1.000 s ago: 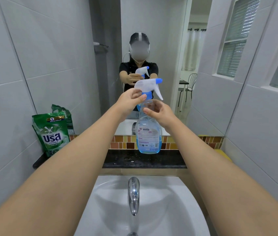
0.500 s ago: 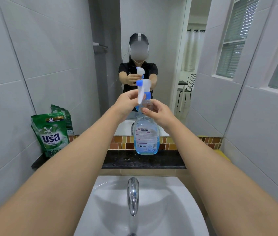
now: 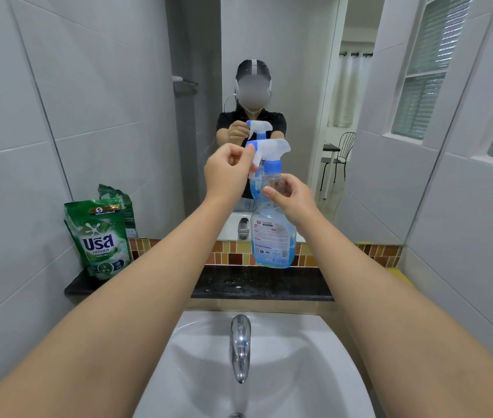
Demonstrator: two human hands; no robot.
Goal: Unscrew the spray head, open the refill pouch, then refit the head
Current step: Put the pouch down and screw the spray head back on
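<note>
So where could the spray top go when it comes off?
The dark ledge is bare between the green pouch and the bottle, and right of the bottle too. The left end by the pouch is crowded.

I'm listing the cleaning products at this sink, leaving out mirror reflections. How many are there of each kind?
Spray bottle: 1, held up by both hands
Green refill pouch: 1, upright on the ledge
Total: 2
</note>
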